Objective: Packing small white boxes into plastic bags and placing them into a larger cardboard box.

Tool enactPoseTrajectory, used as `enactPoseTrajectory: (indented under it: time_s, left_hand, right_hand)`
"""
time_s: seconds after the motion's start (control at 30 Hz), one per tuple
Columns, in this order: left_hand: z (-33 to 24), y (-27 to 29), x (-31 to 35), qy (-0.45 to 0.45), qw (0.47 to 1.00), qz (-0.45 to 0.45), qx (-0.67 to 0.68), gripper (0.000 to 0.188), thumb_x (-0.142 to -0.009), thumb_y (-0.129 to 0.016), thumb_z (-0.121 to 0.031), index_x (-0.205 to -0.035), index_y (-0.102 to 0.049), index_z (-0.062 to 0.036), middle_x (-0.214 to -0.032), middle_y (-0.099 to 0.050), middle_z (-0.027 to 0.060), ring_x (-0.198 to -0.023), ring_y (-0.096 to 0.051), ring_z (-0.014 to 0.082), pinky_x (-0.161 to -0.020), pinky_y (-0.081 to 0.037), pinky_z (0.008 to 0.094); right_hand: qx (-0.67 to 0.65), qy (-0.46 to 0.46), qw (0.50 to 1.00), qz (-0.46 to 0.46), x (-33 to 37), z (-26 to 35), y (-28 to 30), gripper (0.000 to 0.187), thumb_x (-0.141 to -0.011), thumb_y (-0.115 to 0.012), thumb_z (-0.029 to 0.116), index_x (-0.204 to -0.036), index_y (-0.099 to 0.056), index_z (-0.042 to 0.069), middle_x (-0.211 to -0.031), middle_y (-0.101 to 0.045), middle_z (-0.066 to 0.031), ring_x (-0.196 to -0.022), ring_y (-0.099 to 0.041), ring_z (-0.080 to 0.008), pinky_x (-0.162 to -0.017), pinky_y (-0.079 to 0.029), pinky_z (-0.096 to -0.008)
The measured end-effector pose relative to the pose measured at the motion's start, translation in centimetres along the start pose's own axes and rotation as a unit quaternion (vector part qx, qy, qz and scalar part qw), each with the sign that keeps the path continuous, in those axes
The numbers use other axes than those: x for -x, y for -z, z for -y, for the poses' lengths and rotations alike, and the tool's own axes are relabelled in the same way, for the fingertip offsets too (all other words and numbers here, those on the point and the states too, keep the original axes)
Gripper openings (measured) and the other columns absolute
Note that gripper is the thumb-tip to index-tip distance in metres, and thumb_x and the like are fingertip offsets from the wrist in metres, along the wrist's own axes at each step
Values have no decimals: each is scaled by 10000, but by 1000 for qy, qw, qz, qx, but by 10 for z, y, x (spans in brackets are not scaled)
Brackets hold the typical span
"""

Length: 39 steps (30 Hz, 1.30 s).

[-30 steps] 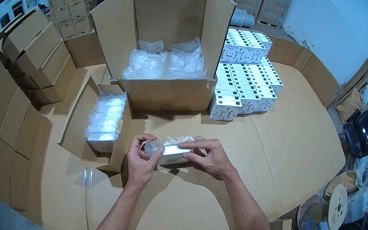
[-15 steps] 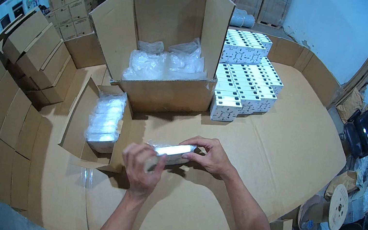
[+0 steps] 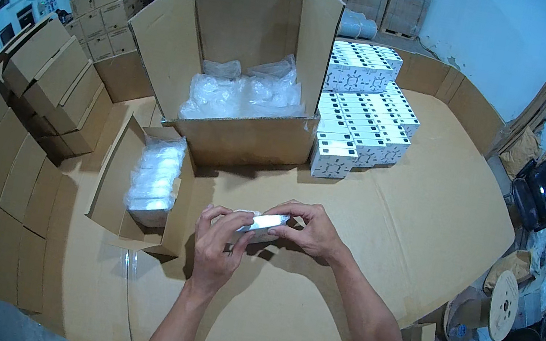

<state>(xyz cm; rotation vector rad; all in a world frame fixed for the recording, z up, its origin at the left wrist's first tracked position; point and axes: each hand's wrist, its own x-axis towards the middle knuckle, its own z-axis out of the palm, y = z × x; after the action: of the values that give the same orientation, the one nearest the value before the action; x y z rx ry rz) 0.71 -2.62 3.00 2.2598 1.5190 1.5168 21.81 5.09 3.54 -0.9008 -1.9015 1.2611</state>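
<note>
A small white box [image 3: 258, 227], with clear plastic wrap about it, is held between both hands just above the cardboard-covered table. My left hand [image 3: 218, 240] grips its left end, the fingers over the top and the thumb on the near side. Pinching the right end is my right hand [image 3: 310, 230]. To the left stands an open carton [image 3: 177, 223] with a row of bubble-wrapped white boxes [image 3: 156, 175] in it. Behind my hands a larger open carton [image 3: 241, 141] holds clear bubble bags [image 3: 245, 98].
White boxes with dark squares [image 3: 360, 131] are stacked at the back right. Flattened and folded cartons [image 3: 47, 83] line the left side. A low cardboard wall [image 3: 474, 107] edges the table's far right. A black chair [image 3: 539, 192] and spools [image 3: 501, 306] are beyond its right edge.
My left hand has shifted slightly right along the white box, its fingers now settled over the end. My right hand keeps its pinch almost unmoved.
</note>
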Motion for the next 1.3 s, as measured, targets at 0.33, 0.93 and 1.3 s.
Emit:
enactPoseTrajectory:
  time_s: [0.33,0.93,1.3]
  left_hand:
    - [17,-3,6,181,969,35,166,352,-839,-809,-32,-1158,-664,-9,-1107,-699,105,-1046,-659,193,-922,-528,332]
    - [21,-5,10,283,927,90,230,341,-902,-784,-113,-1217,-673,-44,-1064,-740,97,-946,-704,154,-795,-568,310]
    - [-7,30,75,133,982,123,-55,826,-904,-758,-253,-1521,-309,61,-1505,-415,278,-1391,-427,422,-1166,-355,489]
  right_hand:
    - [-19,-22,1000,-6,1,8,-3,301,-857,-805,110,-1148,-755,50,-1040,-747,-69,-893,-660,-146,-748,-550,-295]
    - [136,69,988,-14,3,28,-5,304,-873,-748,50,-1177,-727,55,-1047,-745,-102,-868,-668,-199,-744,-541,-331]
    - [130,9,990,-44,5,23,-21,241,-931,-712,63,-1157,-683,-16,-999,-741,-140,-847,-708,-197,-767,-599,-326]
